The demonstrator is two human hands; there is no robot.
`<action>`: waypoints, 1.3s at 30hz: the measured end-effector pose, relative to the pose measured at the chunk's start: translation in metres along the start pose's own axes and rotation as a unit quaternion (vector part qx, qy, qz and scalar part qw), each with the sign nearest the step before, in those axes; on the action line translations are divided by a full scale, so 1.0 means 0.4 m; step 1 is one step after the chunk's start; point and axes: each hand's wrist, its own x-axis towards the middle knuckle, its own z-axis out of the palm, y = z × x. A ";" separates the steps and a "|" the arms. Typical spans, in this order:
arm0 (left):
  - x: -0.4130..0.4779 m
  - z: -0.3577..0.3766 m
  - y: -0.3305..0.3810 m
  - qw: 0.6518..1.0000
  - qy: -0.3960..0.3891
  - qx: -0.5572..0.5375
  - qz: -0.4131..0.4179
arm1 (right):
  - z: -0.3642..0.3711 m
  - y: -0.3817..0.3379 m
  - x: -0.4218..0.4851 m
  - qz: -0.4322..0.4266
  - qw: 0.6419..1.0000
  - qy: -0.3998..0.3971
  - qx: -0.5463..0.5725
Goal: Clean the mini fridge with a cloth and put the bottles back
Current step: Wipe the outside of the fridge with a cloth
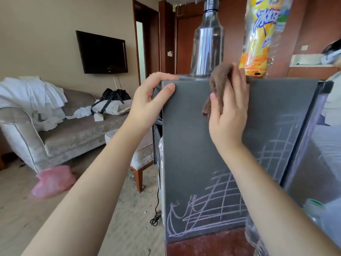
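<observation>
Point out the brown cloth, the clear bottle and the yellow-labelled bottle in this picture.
brown cloth (219, 82), head view, on its bunched upper fold.
clear bottle (207, 48), head view, on its body below the neck.
yellow-labelled bottle (258, 43), head view, on the middle of its label.

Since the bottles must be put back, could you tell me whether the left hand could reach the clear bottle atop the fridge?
Probably yes: the left hand grips the top corner of the mini fridge, and the clear bottle stands close by on that top with nothing between them.
</observation>
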 end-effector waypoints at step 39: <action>-0.442 0.016 -0.109 0.951 0.178 0.028 -0.251 | -0.033 -0.038 -0.254 -0.157 0.981 -0.109 -0.018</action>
